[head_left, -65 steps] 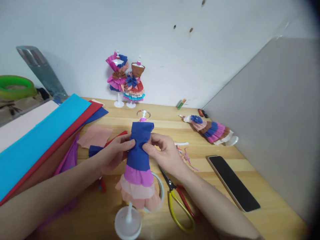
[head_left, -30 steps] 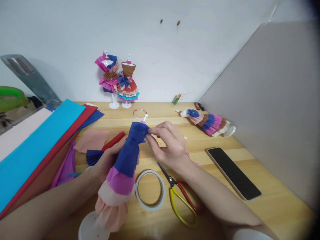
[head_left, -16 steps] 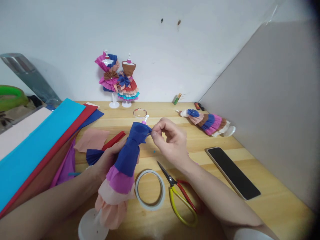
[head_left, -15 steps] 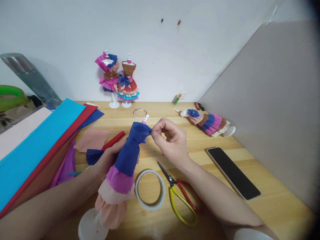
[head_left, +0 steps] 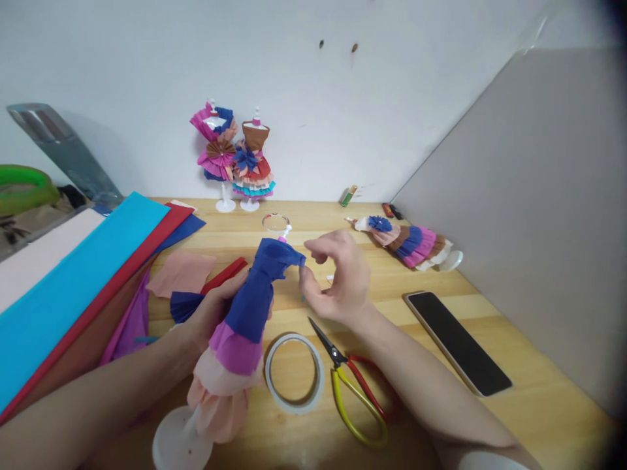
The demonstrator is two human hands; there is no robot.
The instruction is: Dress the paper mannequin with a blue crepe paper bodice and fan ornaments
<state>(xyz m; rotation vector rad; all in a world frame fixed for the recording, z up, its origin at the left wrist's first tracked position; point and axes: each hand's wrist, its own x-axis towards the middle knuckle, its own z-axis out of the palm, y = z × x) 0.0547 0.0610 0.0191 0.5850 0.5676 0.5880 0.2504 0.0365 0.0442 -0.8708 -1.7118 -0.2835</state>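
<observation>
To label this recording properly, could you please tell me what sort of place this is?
Probably a craft worktable, judging by the coloured sheets, the scissors and the small dressed mannequin in the left hand.

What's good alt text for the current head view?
A person's left hand grips a tilted white miniature mannequin in a blue, purple and pink paper dress; the right hand is open beside its blue flap. Red-and-yellow-handled scissors, a white tape roll and a black-screened phone lie on a wooden table.
</observation>
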